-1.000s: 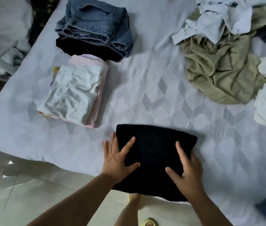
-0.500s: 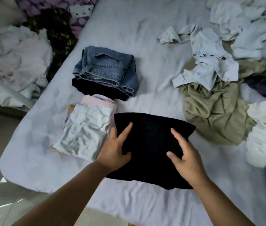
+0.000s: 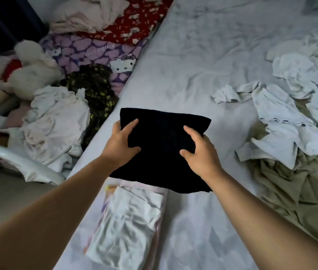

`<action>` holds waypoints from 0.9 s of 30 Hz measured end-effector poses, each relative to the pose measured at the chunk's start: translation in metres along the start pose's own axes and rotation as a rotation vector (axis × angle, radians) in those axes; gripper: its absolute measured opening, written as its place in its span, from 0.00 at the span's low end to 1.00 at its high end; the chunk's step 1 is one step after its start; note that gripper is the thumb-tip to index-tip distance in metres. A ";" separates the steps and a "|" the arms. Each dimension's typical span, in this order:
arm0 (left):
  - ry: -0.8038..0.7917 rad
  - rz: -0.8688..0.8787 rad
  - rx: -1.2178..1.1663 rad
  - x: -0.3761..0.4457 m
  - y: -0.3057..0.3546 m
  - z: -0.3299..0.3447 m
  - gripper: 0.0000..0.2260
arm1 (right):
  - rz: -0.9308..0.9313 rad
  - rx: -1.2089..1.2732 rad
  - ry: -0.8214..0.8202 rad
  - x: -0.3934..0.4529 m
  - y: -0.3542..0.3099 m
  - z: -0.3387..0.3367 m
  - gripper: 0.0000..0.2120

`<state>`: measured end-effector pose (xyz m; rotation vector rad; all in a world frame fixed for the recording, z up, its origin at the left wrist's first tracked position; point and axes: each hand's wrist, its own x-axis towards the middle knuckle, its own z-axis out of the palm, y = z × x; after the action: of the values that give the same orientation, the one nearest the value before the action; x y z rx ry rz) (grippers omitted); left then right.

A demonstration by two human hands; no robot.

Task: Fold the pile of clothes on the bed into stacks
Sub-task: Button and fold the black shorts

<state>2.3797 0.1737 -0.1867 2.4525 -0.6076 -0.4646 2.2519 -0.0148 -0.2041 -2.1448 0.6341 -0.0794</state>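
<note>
Left hand [image 3: 122, 142] grips the folded black knit garment's [image 3: 162, 151] left edge, thumb on top; right hand [image 3: 200, 151] pinches the right side, keeping the fold flat in the air above the bed [image 3: 183, 55]. It hangs past the folded white-and-pink stack [image 3: 127, 227]; half a second ago it sat lower beside that stack, denim pile visible; the unfolded olive and white clothes [image 3: 290, 152] wait on the right.

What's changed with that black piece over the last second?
Both hands, left hand and right hand, went from pressing the folded black garment flat at the bed's near edge to gripping and carrying it forward, past the white-topped stack. The unfolded pile stays put.
</note>
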 end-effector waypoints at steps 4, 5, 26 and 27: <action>-0.064 0.020 -0.002 0.058 -0.019 -0.018 0.36 | 0.030 0.047 0.026 0.053 -0.010 0.023 0.30; -0.074 0.031 -0.007 0.072 -0.026 -0.019 0.35 | 0.044 0.053 0.023 0.064 -0.009 0.029 0.30; -0.330 -0.143 0.732 0.131 -0.076 0.069 0.30 | 0.183 -0.486 -0.249 0.106 0.042 0.094 0.28; -0.288 -0.105 0.758 0.127 -0.067 0.067 0.29 | 0.146 -0.440 -0.208 0.099 0.042 0.087 0.28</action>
<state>2.4773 0.1292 -0.3028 3.1714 -0.9024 -0.7427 2.3444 -0.0177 -0.3070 -2.4721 0.7326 0.3917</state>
